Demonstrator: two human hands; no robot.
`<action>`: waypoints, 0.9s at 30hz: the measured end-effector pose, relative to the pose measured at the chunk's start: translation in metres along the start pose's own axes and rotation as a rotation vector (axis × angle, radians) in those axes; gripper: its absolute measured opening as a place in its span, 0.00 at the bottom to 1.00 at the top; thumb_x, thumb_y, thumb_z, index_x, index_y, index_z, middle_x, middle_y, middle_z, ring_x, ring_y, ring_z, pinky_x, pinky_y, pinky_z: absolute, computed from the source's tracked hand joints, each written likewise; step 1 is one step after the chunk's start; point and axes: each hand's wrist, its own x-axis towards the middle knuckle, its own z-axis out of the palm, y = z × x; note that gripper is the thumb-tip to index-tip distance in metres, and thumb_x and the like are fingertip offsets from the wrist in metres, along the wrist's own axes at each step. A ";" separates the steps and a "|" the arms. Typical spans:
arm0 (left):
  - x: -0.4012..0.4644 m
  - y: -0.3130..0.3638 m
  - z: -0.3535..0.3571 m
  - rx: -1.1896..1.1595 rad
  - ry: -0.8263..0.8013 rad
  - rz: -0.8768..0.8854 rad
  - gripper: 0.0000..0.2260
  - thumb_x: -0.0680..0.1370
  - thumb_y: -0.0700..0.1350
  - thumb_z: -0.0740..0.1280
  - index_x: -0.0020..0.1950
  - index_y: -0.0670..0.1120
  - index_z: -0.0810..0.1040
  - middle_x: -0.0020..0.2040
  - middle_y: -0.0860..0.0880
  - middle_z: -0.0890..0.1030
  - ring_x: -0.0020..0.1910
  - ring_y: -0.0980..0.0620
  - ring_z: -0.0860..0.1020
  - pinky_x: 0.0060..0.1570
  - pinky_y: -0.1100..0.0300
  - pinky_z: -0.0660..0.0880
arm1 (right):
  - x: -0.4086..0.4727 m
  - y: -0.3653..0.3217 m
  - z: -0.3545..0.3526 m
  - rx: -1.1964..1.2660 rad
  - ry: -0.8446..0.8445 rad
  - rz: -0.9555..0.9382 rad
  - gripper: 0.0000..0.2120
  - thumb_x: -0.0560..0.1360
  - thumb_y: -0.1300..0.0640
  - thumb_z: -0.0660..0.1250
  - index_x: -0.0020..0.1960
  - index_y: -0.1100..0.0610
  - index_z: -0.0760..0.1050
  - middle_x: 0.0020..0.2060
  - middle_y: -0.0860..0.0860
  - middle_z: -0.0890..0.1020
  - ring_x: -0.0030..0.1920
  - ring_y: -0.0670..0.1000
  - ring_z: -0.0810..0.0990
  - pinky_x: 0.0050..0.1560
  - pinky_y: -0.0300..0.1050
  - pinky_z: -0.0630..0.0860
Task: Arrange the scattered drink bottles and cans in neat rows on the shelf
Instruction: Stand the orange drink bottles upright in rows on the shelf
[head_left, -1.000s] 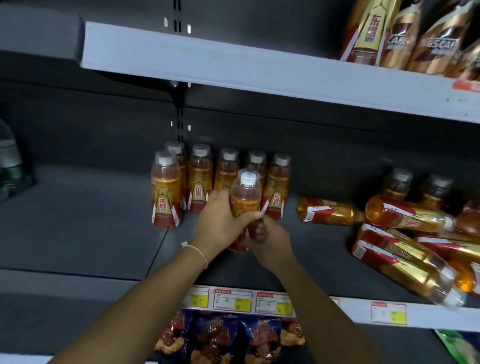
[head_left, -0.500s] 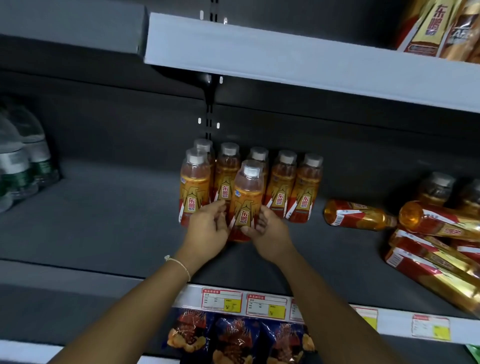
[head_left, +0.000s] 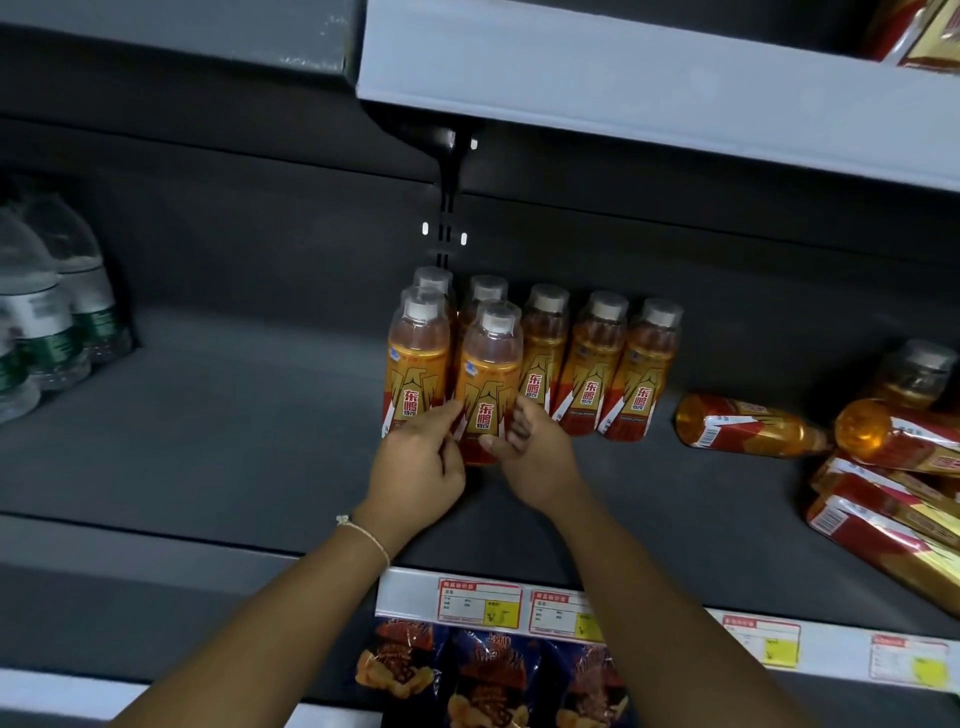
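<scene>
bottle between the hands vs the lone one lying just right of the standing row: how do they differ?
Pose: the held bottle stands upright; the lying bottle is on its side, base toward the row.
Contact: the left hand and right hand pinch the held bottle low down; nothing grips the lying bottle.
Place: the held bottle sits in front of the row; the lying bottle lies apart, by the pile.
Shared: amber drink, red-gold label.
</scene>
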 end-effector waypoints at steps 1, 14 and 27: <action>0.000 0.000 0.000 0.003 0.007 -0.009 0.19 0.70 0.34 0.63 0.60 0.35 0.78 0.52 0.40 0.83 0.47 0.43 0.82 0.50 0.55 0.78 | 0.000 -0.001 0.001 0.002 0.003 -0.007 0.30 0.75 0.64 0.72 0.75 0.55 0.66 0.64 0.44 0.78 0.65 0.40 0.76 0.66 0.34 0.71; -0.001 0.001 0.004 0.010 0.021 -0.061 0.21 0.70 0.36 0.62 0.62 0.35 0.77 0.56 0.39 0.81 0.53 0.42 0.81 0.53 0.52 0.78 | 0.000 -0.003 0.012 -0.009 0.053 -0.051 0.28 0.76 0.64 0.71 0.73 0.55 0.68 0.62 0.46 0.80 0.61 0.38 0.78 0.66 0.38 0.73; 0.002 0.014 0.004 -0.116 -0.021 0.076 0.15 0.70 0.36 0.62 0.56 0.40 0.80 0.45 0.47 0.79 0.43 0.51 0.77 0.42 0.56 0.78 | -0.015 -0.009 -0.015 -0.041 0.061 -0.025 0.29 0.76 0.61 0.72 0.74 0.57 0.67 0.58 0.41 0.75 0.62 0.43 0.73 0.62 0.35 0.72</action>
